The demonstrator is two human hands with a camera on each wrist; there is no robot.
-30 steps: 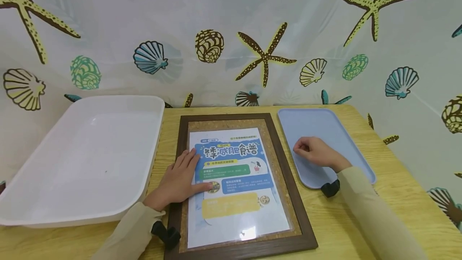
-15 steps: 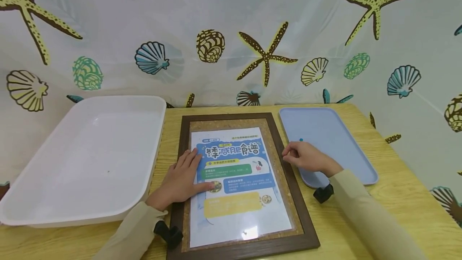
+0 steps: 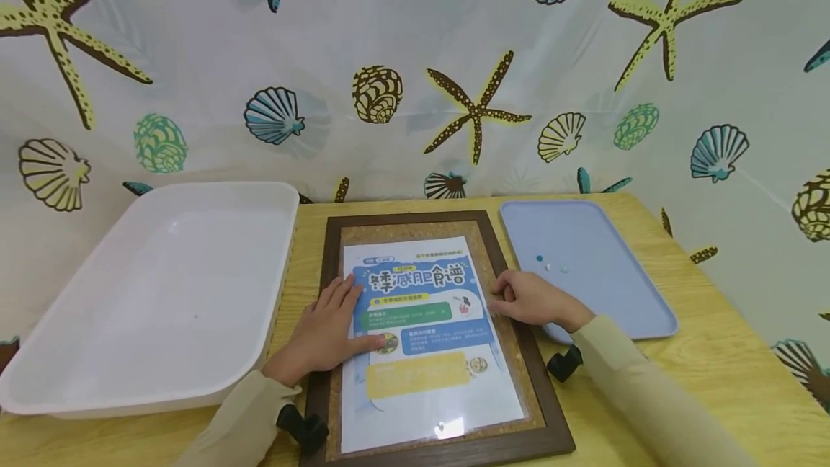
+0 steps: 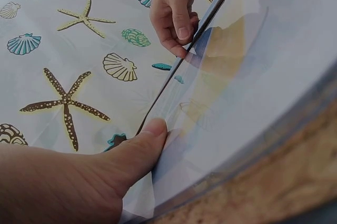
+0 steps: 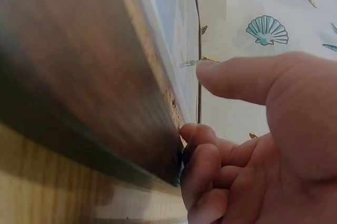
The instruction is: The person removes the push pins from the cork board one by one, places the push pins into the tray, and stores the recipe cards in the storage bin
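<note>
A laminated printed poster [image 3: 415, 409] lies on a cork board [image 3: 493, 236] with a dark brown frame [image 3: 447, 450]. My left hand [image 3: 324, 326] rests on the poster's left edge, fingers spread and thumb stretched over the print. In the left wrist view the thumb [image 4: 142, 147] lies along the glossy sheet. At the right side my right hand [image 3: 534, 298] is over the frame, its fingertips at the poster's right edge. The right wrist view shows its fingers [image 5: 202, 163] curled beside the board, the thumb held apart, and nothing visible between them.
A large white basin [image 3: 162, 294] stands on the left of the wooden table [image 3: 720, 380]. To the right lies a blue tray [image 3: 583, 229] with a few tiny beads or pin heads [image 3: 547, 267]. A shell-patterned cloth [image 3: 389, 157] hangs behind the table.
My right hand has moved left from over the blue tray to the poster's right edge, uncovering the small items in the tray. The left hand stays on the poster.
</note>
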